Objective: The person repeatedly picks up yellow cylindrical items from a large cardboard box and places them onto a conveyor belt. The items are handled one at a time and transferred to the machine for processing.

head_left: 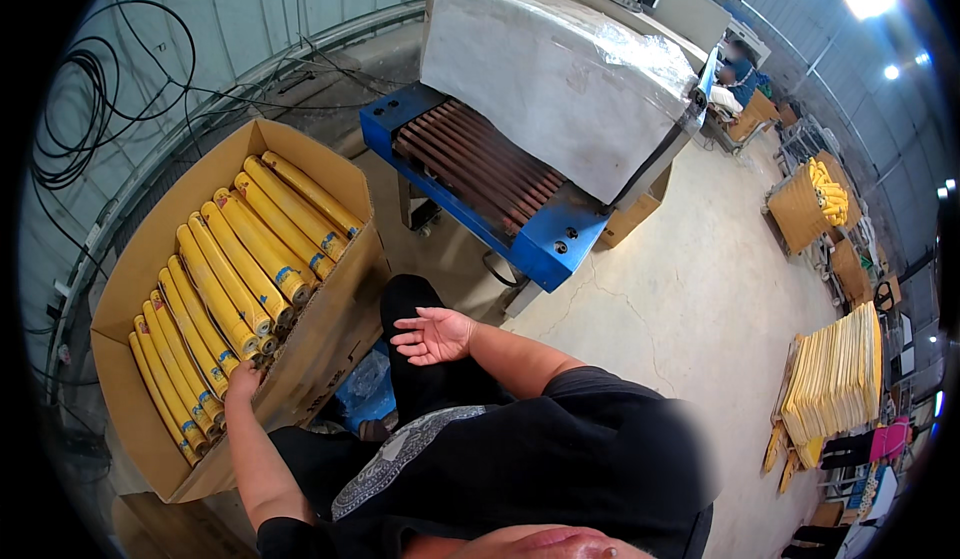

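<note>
On my left, a large open cardboard box (pixel 330 334) holds several long yellow rolls (pixel 215 284), laid side by side in layers with blue marks near their ends. My left hand (pixel 242 381) reaches over the box's near wall and grips the end of one yellow roll, its fingertips partly hidden among the roll ends. Above my right thigh, my right hand (pixel 435 337) is held palm up with the fingers spread, nothing in it. A blue plastic bag (pixel 365 389) lies low between the box and my leg.
Ahead stands a blue-framed machine (pixel 545 254) with a bed of brown rollers (pixel 480 164) and a pale cover (pixel 550 69). Black cables (pixel 110 109) hang on the left wall. To the right are a stack of yellow sheets (pixel 830 379), a carton of yellow items (pixel 800 204) and other people.
</note>
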`<state>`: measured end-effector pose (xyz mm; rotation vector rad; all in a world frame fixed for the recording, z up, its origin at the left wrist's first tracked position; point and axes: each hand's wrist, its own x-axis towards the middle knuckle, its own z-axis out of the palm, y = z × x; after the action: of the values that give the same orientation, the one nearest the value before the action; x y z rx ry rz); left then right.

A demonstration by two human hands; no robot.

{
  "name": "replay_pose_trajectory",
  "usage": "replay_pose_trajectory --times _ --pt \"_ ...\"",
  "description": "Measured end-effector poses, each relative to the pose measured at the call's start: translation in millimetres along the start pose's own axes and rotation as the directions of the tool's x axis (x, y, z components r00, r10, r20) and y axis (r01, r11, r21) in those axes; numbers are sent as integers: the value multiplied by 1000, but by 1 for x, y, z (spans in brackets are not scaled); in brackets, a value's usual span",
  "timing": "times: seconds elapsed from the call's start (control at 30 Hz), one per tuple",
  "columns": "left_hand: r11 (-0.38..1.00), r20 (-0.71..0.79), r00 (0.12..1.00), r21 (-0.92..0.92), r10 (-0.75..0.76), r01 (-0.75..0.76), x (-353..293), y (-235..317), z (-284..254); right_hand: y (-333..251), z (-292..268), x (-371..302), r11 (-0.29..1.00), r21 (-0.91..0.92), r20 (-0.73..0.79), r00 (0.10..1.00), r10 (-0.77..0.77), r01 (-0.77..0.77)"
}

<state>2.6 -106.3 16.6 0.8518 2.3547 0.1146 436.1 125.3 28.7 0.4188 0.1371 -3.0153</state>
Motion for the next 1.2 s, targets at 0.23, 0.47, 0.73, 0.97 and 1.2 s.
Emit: replay_pose_trajectory --times 0.23,0.47,0.73,0.97,1.2 --pt "1000 -5 1000 -19 15 -15 -1 1 1 1 0 -3 1000 4 -1 1000 -6 6" --pt "999 -29 999 -12 40 -40 17 -21 9 1 1 -1 1000 4 3 1000 -1 1" --pt "998 -45 997 3 63 -63 18 -22 11 1 1 -2 1000 2 7 1000 -4 4" --pt "999 -30 999 -33 37 -38 23 -33 13 1 2 1 1000 0 13 1000 3 -3" --pt "998 -19 1000 -65 6 -8 11 -19 7 1 -4 1 1000 16 34 999 0 -1"
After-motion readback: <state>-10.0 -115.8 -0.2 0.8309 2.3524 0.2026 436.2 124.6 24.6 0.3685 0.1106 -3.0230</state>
